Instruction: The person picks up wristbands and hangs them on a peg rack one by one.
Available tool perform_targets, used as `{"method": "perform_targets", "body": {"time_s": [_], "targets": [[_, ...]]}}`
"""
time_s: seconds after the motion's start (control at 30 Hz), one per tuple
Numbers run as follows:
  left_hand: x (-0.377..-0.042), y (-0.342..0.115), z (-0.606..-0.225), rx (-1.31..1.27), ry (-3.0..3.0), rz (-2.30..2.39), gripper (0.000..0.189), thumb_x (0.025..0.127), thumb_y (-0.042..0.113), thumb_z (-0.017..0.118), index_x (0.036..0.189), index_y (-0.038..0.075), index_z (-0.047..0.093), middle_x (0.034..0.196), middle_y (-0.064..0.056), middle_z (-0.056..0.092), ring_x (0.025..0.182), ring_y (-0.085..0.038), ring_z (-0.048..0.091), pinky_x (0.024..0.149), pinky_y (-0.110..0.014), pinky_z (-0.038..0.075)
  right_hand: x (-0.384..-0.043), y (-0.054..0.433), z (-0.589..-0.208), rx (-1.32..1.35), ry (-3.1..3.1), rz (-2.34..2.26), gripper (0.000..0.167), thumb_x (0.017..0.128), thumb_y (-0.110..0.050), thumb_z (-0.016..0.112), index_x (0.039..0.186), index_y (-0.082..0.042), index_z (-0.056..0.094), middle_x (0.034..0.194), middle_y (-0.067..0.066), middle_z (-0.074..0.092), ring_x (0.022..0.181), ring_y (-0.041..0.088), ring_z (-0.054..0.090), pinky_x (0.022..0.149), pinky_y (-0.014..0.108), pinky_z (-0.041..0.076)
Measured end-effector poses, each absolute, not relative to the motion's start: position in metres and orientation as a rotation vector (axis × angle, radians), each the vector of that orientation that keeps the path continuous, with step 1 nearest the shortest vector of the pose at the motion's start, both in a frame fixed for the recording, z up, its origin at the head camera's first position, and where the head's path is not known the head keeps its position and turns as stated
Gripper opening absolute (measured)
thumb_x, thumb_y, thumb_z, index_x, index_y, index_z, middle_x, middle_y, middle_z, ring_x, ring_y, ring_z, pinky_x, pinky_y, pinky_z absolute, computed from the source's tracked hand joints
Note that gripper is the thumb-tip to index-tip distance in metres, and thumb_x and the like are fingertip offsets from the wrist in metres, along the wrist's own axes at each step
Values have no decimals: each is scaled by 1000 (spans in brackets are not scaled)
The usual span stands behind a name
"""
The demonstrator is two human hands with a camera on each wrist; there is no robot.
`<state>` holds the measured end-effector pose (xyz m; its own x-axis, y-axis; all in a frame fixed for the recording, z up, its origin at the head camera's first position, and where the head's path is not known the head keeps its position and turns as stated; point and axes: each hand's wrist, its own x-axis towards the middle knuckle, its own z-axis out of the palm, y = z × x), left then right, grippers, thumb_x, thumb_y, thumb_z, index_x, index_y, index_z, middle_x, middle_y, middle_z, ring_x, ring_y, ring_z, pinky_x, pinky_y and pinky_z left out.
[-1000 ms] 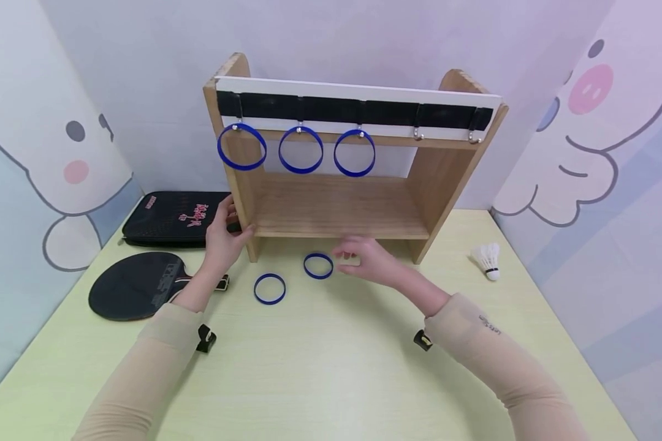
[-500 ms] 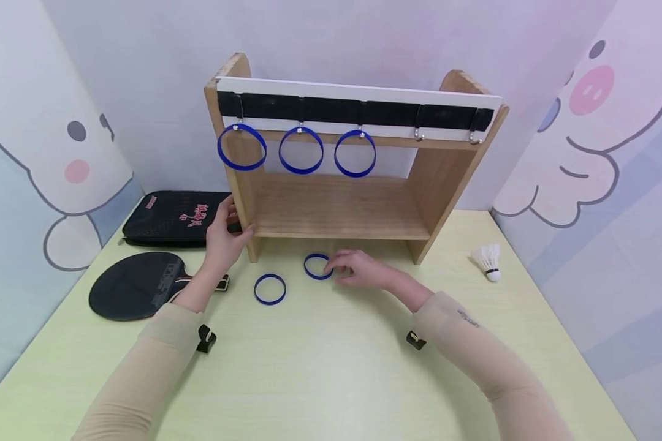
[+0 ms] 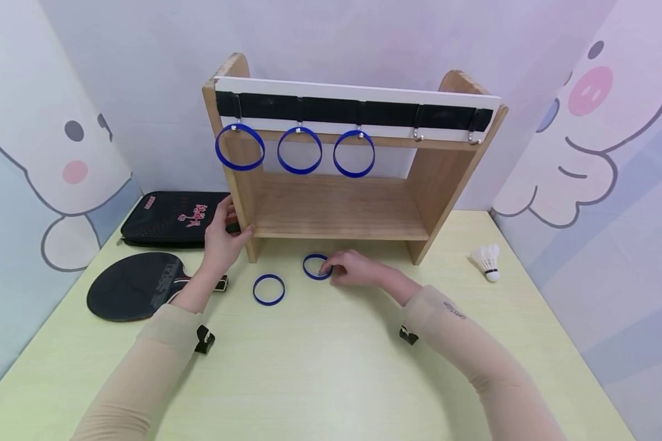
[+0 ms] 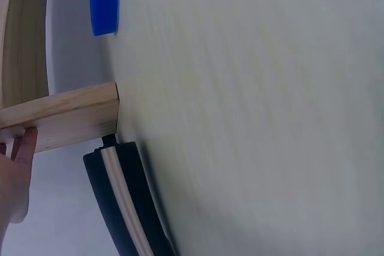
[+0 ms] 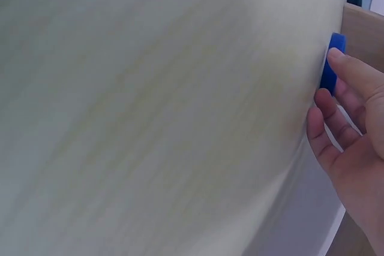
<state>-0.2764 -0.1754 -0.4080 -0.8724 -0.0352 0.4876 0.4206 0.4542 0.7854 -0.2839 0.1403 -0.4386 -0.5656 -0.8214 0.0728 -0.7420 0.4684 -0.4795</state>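
A small wooden shelf [image 3: 342, 205] stands at the back of the table. My left hand [image 3: 220, 236] grips its left side panel, thumb at the front edge and fingers on the outer side. Under the shelf's front edge, my right hand [image 3: 358, 268] pinches the right side of a blue ring [image 3: 304, 267] lying on the table; in the right wrist view the thumb lies on that ring [image 5: 329, 79]. Another blue ring [image 3: 254, 290] lies to its left. Three blue rings, including the middle one [image 3: 300, 172], hang from hooks along the shelf's white board [image 3: 364, 90].
Two bare hooks, one of them a silver hook [image 3: 418, 136], are on the board's right half. A black case [image 3: 165, 217] and a table tennis bat [image 3: 132, 286] lie at the left. A shuttlecock [image 3: 488, 260] lies at the right.
My right hand has come down and slightly left onto the ring, and its thumb and fingers have closed at the ring's right side. The left hand stays on the shelf panel.
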Motion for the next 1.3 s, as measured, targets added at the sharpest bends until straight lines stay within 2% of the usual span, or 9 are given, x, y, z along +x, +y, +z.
{"method": "perform_targets", "body": {"time_s": [0.37,0.67,1.03,1.3], "targets": [[-277,-176,-408,-353,-2242,-1405,75,83,2,68,145,21,32,128,-17,51,112,-31,56,82,-51,54,-287,134,-444,-1392,2593,-695,12,82,-6,71,94,-6,70,92,3,64,77,9,56,68,14,50],[-277,-176,-410,-332,-2254,-1406,75,83,3,68,145,25,32,128,-16,50,113,-30,55,83,-50,55,-284,139,-443,-1425,2623,-651,11,83,-7,70,94,-6,70,94,4,66,84,12,60,75,14,51],[-278,-176,-409,-342,-2266,-1384,75,83,3,68,145,25,31,128,-16,50,113,-31,55,83,-50,55,-271,150,-425,-1380,2644,-780,9,84,-6,68,93,-8,69,92,2,68,72,6,59,62,14,51],[-277,-175,-407,-336,-2274,-1388,75,83,4,68,145,25,31,129,-16,50,113,-30,55,83,-50,54,-264,159,-408,-1321,2653,-870,17,82,-3,69,98,-9,68,94,0,68,73,5,59,60,22,54]]}}
